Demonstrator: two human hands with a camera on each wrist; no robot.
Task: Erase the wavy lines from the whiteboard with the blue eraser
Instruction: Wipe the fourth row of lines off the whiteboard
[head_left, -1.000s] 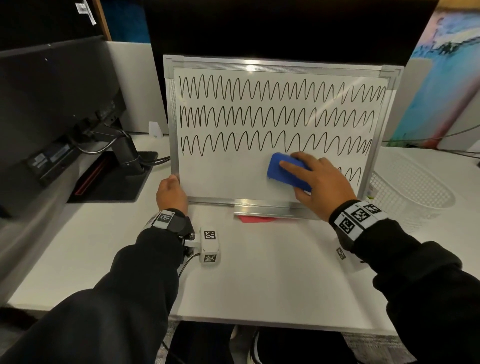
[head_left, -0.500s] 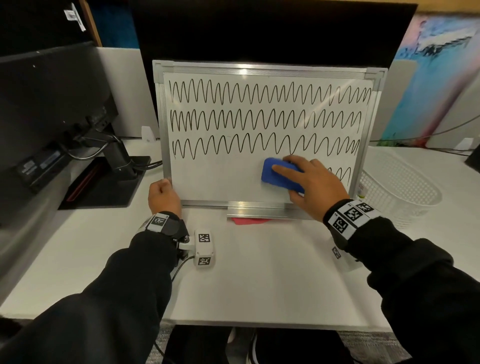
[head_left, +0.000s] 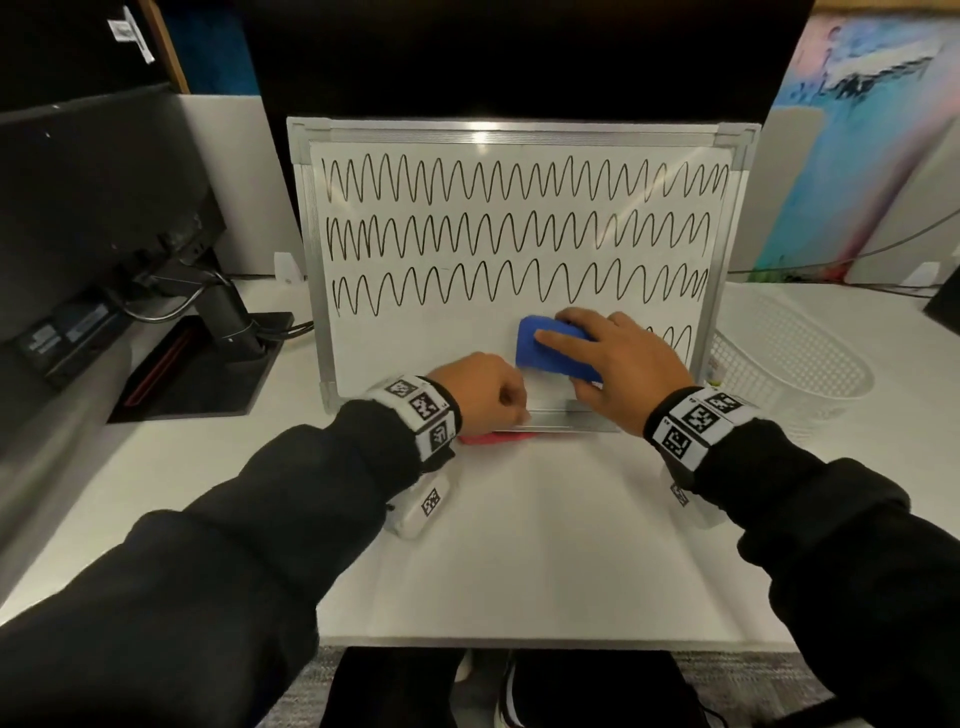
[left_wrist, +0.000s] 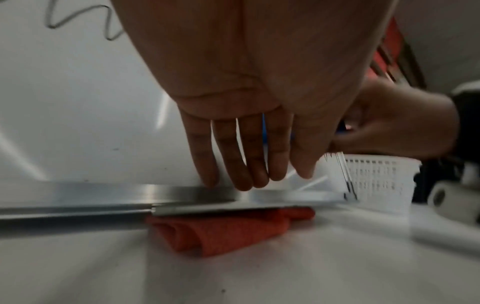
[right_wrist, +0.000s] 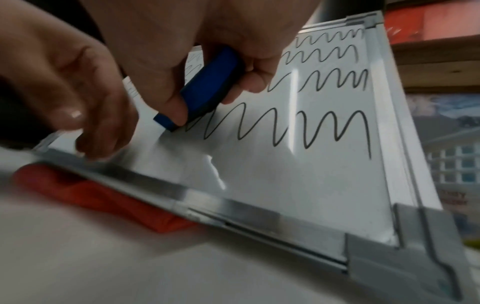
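Right hand (head_left: 618, 364) has its fingers (right_wrist: 179, 107) wrapped round the blue eraser (head_left: 550, 353), pressed low on the whiteboard (head_left: 415, 343); bottom row mostly gone, three wavy lines (head_left: 519, 234) untouched; left hand (head_left: 480, 392), fingers straight, steadies the bottom frame, board at the desk's (head_left: 519, 545) far edge

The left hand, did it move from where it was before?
Yes. The left hand slid right along the whiteboard bottom edge, from the left corner toward the blue eraser.
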